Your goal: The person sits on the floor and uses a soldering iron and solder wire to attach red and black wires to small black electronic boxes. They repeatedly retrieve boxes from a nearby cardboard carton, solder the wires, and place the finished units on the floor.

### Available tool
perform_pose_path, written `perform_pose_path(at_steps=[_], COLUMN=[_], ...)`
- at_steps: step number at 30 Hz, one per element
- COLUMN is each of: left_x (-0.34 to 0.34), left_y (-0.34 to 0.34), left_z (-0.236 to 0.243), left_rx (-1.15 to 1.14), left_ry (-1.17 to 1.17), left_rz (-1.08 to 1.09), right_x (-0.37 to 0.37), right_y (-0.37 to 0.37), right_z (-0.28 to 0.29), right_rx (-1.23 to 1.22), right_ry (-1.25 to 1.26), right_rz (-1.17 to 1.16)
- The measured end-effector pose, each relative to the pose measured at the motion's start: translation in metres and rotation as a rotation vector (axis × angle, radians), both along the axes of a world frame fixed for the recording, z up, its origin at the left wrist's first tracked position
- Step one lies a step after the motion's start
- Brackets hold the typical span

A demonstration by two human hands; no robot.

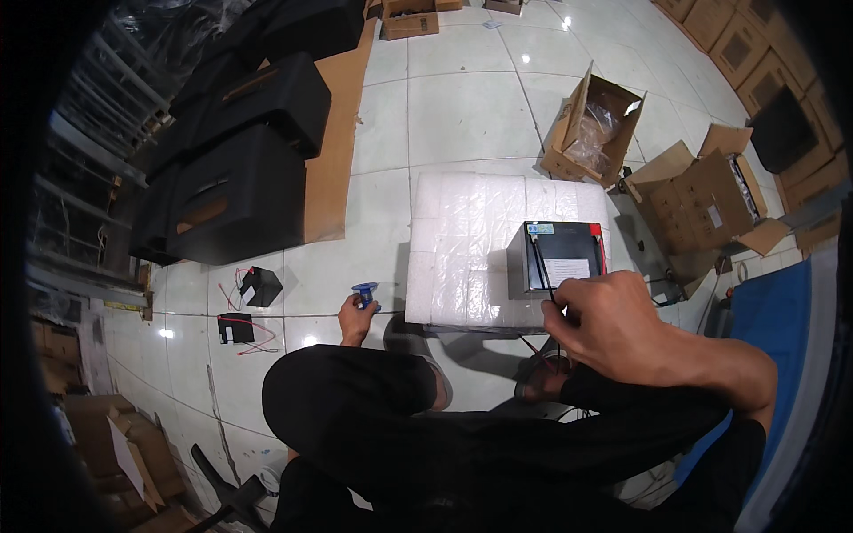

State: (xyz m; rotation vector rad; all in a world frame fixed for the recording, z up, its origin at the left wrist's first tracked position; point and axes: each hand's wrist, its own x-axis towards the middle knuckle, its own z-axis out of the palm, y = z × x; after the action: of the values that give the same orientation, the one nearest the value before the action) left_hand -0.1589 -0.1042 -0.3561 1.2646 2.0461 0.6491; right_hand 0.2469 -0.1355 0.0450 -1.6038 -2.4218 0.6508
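Observation:
A black box-shaped battery with a red corner and a pale label stands on a white foam block in front of me. My right hand is closed at the battery's near edge, pinching a black wire that runs up to its top left corner. Along the battery's right side goes a red wire. Out to the left of the foam, my left hand grips a small blue object above the floor; its exact kind is unclear. Dark wire ends hang below the foam's near edge, beside my foot.
Two smaller black batteries with red wires lie on the floor at left. Large black cases sit on cardboard behind them. Open cartons stand at far right, near a blue panel. A black star-shaped base is at lower left.

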Motion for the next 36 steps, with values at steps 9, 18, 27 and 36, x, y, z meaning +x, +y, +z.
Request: perform_pose_path(at_steps=[9, 18, 27, 36], left_x=[-0.015, 0.005, 0.109, 0.231], left_y=[0.002, 0.023, 0.079, 0.039], left_z=[-0.003, 0.155, 0.393, 0.344], left_rx=[-0.179, 0.372, 0.560, -0.005], left_ry=[-0.163, 0.160, -0.159, -0.198], left_rz=[0.021, 0.073, -0.793, -1.042], right_x=[0.017, 0.024, 0.027, 0.047], right_y=[0.017, 0.012, -0.028, -0.031], right_z=[0.034, 0.042, 0.059, 0.065], right_rx=[-0.440, -0.566, -0.330, -0.231], right_ry=[0.668, 0.672, 0.232, 0.160], right_rz=[-0.404, -0.387, 0.272, 0.265])
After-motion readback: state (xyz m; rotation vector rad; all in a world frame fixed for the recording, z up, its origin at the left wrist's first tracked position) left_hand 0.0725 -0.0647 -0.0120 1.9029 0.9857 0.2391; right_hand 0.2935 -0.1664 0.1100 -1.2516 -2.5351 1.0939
